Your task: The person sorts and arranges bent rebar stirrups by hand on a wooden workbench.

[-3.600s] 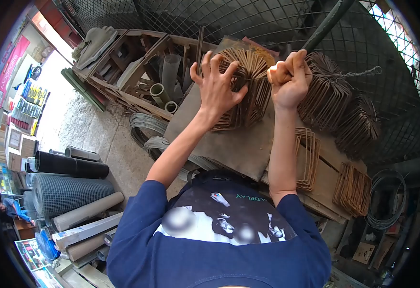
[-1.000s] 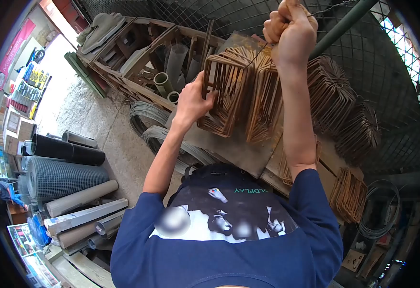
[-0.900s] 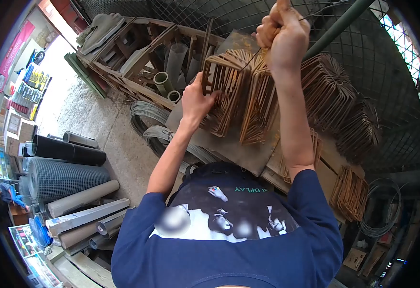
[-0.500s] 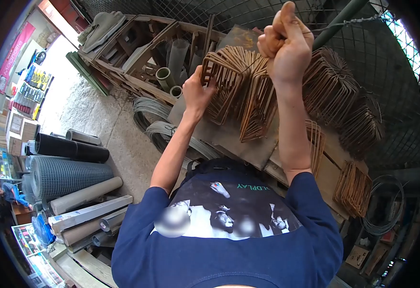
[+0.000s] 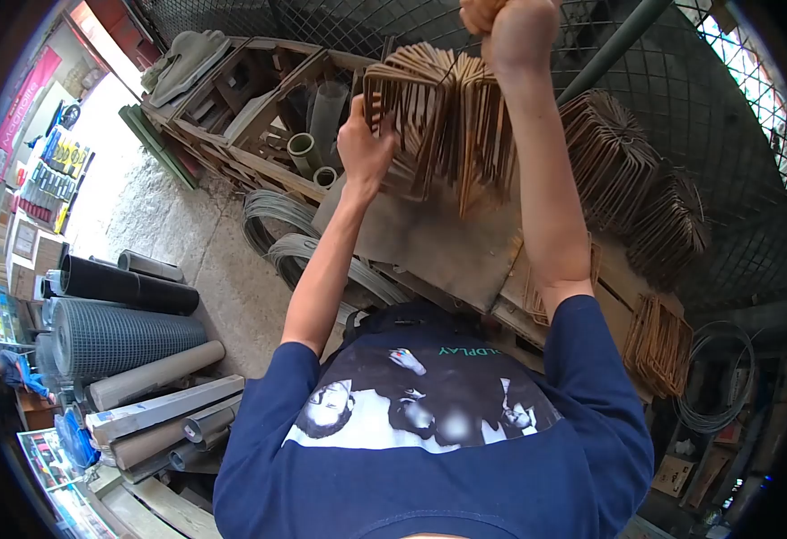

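My right hand [image 5: 512,27] is raised to the top of the view, its fist closed around the tie wire that carries a bundle of rusty square wire stirrups [image 5: 443,112]. The bundle hangs lifted above the flat metal sheet [image 5: 429,247] on the workbench. My left hand [image 5: 364,148] grips the left side of the bundle. Both arms stretch forward and upward from my blue shirt.
More tied stirrup bundles [image 5: 618,157] lie to the right against the wire mesh fence, others [image 5: 658,346] lean on the bench's right edge. A wooden crate with grey pipes [image 5: 308,135] stands behind. Wire coils [image 5: 272,234], mesh rolls [image 5: 110,337] and tubes lie on the concrete floor at left.
The bundle rested on the sheet with my left hand spread over it; now both hands have lifted it off, my right fist pulling the tie wire upward.
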Action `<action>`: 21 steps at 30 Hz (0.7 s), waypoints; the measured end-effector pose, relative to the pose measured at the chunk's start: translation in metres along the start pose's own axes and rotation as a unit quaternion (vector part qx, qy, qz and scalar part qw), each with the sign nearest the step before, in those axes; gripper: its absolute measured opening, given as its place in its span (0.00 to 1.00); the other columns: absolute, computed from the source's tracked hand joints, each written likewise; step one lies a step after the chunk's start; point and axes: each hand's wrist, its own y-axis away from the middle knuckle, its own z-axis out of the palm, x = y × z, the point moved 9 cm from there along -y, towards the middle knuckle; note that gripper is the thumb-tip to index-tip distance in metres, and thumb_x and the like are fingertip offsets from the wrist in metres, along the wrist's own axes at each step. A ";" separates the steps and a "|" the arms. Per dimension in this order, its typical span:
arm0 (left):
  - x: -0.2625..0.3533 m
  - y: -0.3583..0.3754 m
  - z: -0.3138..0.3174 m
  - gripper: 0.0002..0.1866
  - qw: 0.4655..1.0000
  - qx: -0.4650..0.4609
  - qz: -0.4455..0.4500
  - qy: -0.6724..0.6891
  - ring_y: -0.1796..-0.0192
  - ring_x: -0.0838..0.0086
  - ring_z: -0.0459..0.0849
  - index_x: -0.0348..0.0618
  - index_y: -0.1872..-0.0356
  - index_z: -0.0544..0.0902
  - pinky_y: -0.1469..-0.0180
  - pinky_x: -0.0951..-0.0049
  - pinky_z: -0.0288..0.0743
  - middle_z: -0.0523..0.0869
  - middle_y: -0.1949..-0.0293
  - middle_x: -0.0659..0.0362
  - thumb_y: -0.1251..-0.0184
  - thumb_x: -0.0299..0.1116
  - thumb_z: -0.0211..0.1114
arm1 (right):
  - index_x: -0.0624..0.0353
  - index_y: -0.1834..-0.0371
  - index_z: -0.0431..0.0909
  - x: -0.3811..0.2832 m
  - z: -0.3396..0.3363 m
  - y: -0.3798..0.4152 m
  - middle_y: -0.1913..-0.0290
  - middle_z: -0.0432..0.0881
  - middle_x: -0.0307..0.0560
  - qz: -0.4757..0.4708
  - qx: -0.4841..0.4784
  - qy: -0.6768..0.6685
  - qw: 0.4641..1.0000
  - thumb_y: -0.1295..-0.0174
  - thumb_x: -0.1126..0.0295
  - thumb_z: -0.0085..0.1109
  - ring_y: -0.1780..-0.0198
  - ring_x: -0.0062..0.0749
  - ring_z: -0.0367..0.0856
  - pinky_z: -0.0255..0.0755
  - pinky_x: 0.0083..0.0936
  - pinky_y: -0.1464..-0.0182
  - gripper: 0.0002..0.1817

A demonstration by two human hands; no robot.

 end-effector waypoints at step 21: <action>-0.047 0.026 0.004 0.14 0.987 -0.154 -0.010 -0.037 0.59 0.53 0.86 0.39 0.53 0.74 0.60 0.62 0.79 0.87 0.66 0.47 0.41 0.22 0.62 | 0.54 0.86 0.59 0.031 -0.026 0.060 0.88 0.51 0.31 -0.046 -0.028 0.011 0.999 0.27 0.54 0.46 0.88 0.15 0.45 0.39 0.21 0.83 0.28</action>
